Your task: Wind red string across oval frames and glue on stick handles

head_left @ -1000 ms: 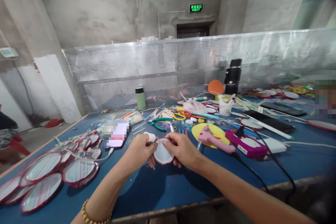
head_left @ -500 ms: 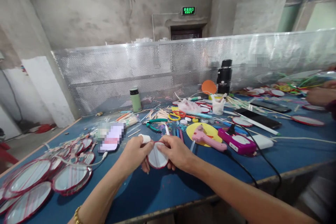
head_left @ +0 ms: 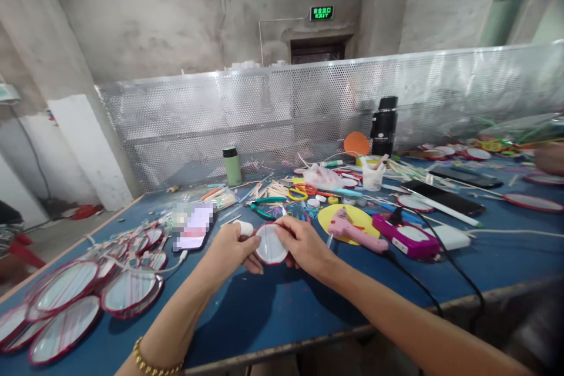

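Between my two hands is a small round white disc with a red rim [head_left: 271, 245], held above the blue table. My left hand [head_left: 235, 247] pinches its left edge, thumb on the face; a white wrap covers one finger. On the right edge, my right hand [head_left: 302, 245] grips with its thumb on top and the fingers partly hidden behind. Just beyond the hands lie green-handled pliers [head_left: 263, 210]. A pink glue gun [head_left: 358, 234] rests on a yellow disc [head_left: 326, 215] right of my right hand.
Red-rimmed discs [head_left: 66, 329] pile up at the left, near a phone [head_left: 194, 226] on a cable. Right stand a purple device [head_left: 405, 238] and a black phone [head_left: 445, 196]. Behind are a green bottle [head_left: 232, 168], a black flask [head_left: 385, 126] and a perforated metal screen [head_left: 198, 117]. Another person's hand [head_left: 550, 158] shows far right.
The view has shifted slightly, so the table's things appear further right. Both hands still hold the disc, now slightly higher in view. The other person's hand has moved toward the right edge.
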